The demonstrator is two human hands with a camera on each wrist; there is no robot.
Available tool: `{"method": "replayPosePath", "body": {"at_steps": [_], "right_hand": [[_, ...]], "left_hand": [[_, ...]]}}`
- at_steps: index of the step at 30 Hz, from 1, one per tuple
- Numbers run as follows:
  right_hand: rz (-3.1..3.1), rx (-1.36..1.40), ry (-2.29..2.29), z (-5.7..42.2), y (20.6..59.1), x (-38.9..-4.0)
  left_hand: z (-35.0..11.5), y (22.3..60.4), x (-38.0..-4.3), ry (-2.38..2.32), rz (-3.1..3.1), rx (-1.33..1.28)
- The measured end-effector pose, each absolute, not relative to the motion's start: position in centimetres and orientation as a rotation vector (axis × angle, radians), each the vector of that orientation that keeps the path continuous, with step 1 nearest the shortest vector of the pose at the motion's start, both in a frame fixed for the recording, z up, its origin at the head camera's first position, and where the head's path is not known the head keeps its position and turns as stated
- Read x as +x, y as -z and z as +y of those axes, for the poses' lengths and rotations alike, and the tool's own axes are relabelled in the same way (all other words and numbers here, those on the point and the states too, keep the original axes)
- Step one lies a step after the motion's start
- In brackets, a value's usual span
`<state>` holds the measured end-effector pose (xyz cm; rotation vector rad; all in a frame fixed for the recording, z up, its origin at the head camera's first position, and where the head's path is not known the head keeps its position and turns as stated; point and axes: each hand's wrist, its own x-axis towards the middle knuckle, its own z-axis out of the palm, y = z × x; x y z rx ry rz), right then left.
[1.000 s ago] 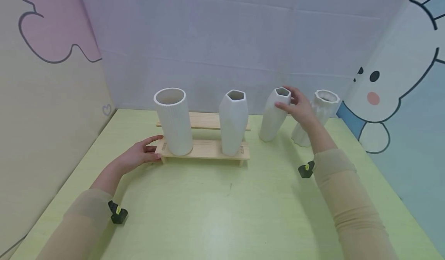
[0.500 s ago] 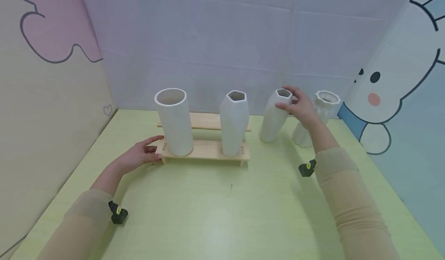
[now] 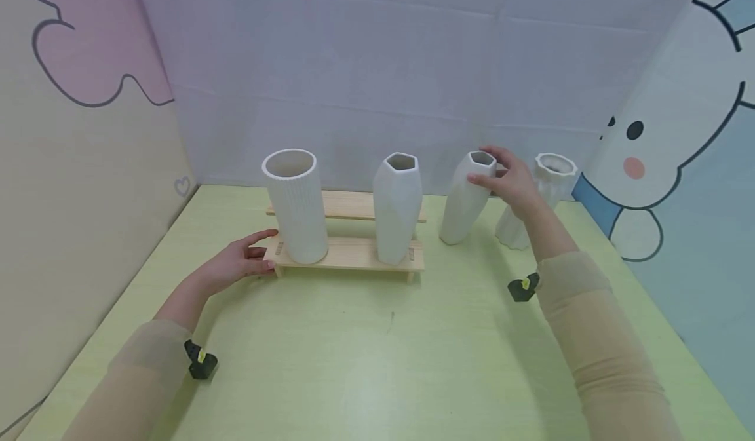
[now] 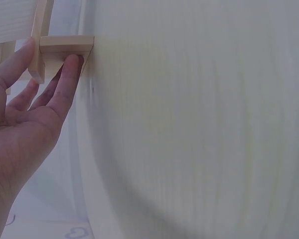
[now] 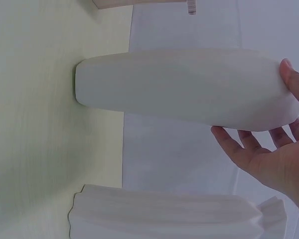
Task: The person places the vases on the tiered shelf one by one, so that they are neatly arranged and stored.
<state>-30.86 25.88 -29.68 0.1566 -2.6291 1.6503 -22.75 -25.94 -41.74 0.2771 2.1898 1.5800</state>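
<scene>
White and angular, a tall vase (image 3: pixel 463 202) is seen on the tabletop (image 3: pixel 366 336), to the right of a wooden stand (image 3: pixel 348 206) and apart from it; its foot appears to be set down, though a slight lift cannot be ruled out. Its upper part is held by the right hand (image 3: pixel 512 182), the grip curled about it, with the thumb placed on the near side. By the grip of the left hand (image 3: pixel 232 267) the left end of the near board (image 3: pixel 352 248) is pinched. On that board a ribbed vase (image 3: pixel 299 211) is carried at the left and a pale faceted vase (image 3: pixel 396 211) at the right.

Because the tall vase is gripped only near its top, its foot could be swung or tipped by a quick turn. The ruffled vase (image 3: pixel 553 185), partly hidden by the right arm (image 3: pixel 548 228), could be knocked if that arm were drawn rightward. If the stand were tugged or raised at its left end, both vases on it could be toppled.
</scene>
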Motion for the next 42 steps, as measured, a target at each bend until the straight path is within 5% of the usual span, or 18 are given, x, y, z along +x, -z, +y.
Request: {"method": "replayPosePath", "body": {"at_steps": [42], "right_hand": [[-2.509,0.32,-1.607,22.5,20.3,-28.4]], "left_hand": [[-25.7,41.3,-22.5,-1.566,2.19,0.264]]}}
